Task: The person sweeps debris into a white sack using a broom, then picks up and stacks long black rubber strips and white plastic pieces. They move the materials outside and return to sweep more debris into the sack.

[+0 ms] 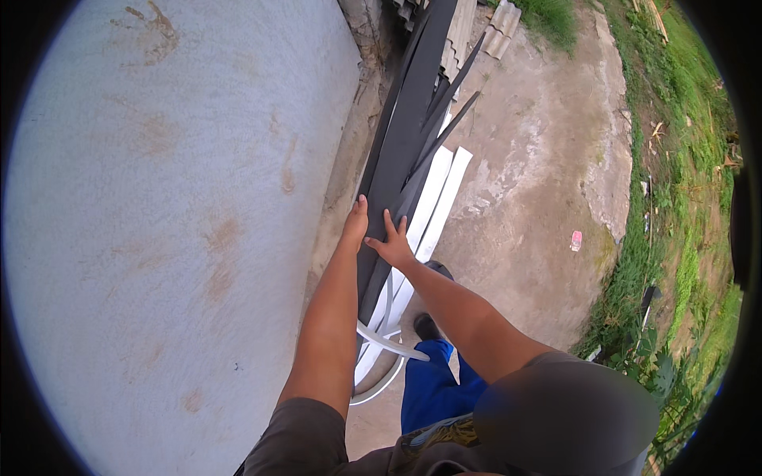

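Note:
A stack of long dark grey strips [406, 119] leans lengthwise beside the wall. My left hand [355, 224] is at the stack's left edge, seen from its side; it appears to grip that edge, with most of its fingers hidden. Just to the right, my right hand [394, 246] rests on the face of the strips with its fingers spread. Long white strips [435, 208] lie under and to the right of the dark ones. Pale curved strips [393, 343] bend out near my legs, below my hands.
A stained pale wall [182, 222] fills the left side. Corrugated sheet pieces [501, 30] lie at the far end. Worn concrete ground [532, 174] extends right, with a small pink-and-white item [576, 240] on it. Grass and weeds [679, 230] border the concrete. My dark shoe [427, 327] stands beside the strips.

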`<state>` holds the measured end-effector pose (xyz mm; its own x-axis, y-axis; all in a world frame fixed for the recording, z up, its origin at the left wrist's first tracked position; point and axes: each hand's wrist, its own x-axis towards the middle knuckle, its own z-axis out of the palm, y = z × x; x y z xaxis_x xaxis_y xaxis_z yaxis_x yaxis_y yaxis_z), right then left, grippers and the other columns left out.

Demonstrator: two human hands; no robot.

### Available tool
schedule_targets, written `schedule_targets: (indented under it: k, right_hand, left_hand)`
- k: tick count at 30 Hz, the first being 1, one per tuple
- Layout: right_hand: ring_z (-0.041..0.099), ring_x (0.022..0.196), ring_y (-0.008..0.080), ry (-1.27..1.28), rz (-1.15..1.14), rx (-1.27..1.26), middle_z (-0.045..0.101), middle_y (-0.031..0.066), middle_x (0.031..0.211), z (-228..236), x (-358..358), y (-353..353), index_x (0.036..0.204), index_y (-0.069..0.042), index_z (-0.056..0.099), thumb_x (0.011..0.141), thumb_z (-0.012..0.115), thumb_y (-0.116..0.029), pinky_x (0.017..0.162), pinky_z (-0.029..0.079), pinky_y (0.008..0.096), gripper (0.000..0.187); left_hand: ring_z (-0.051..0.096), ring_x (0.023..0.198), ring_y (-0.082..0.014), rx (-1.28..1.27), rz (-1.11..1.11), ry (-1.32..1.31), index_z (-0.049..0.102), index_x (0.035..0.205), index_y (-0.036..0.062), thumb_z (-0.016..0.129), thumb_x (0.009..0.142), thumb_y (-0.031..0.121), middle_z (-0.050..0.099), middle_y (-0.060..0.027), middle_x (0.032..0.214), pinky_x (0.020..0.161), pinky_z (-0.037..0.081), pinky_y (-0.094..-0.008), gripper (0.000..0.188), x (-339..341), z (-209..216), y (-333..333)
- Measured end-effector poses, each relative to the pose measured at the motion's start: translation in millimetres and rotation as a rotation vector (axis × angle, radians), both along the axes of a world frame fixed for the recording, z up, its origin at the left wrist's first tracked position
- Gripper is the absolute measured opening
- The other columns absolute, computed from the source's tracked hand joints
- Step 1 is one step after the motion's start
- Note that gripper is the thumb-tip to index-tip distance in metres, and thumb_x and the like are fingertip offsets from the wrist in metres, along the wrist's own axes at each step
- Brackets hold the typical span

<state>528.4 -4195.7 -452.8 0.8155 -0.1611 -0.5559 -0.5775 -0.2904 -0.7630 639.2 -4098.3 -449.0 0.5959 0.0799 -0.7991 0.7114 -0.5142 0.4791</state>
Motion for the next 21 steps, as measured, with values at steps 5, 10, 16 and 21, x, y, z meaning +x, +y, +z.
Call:
schedule_targets:
  k: [5,10,16,21]
  right_hand:
    - [0.028,0.146,0.0348,0.039,0.235,0.014,0.026,0.0239,0.158,-66.8,27.9,-24.6,0.152,-0.001,0.031,0.089,0.059,-0.053,0.118,0.026,0.0388,0.086]
    - [0.037,0.142,0.0338,0.102,0.368,0.053,0.039,0.0210,0.152,-59.2,8.4,-13.4,0.151,-0.003,0.033,0.093,0.056,-0.044,0.117,0.030,0.0395,0.074]
    - [0.041,0.139,0.0337,0.132,0.487,0.049,0.042,0.0215,0.150,-46.4,-29.3,-6.2,0.150,-0.005,0.036,0.092,0.060,-0.043,0.114,0.034,0.0394,0.073]
    - [0.046,0.133,0.0367,0.087,0.589,-0.016,0.046,0.0231,0.146,-21.1,-65.8,-0.3,0.149,-0.008,0.039,0.093,0.060,-0.041,0.111,0.037,0.0410,0.069]
  left_hand:
    - [0.039,0.141,-0.0321,-0.098,-0.007,0.082,0.046,0.145,0.0046,0.031,0.099,0.066,0.044,-0.0193,0.150,0.115,0.029,-0.0400,0.078,-47.1,-7.1,7.1]
    - [0.042,0.138,-0.0326,-0.040,0.102,0.139,0.054,0.139,0.0052,0.035,0.100,0.061,0.047,-0.0202,0.147,0.113,0.031,-0.0384,0.071,-109.0,-34.1,28.2]
    - [0.053,0.127,-0.0346,-0.082,0.202,-0.011,0.062,0.127,-0.0026,0.042,0.100,0.055,0.060,-0.0241,0.130,0.105,0.038,-0.0387,0.067,-172.9,-31.5,41.6]
    - [0.061,0.113,-0.0397,0.039,0.164,-0.131,0.065,0.116,-0.0059,0.047,0.098,0.055,0.066,-0.0279,0.114,0.096,0.045,-0.0427,0.066,-236.5,-35.3,60.1]
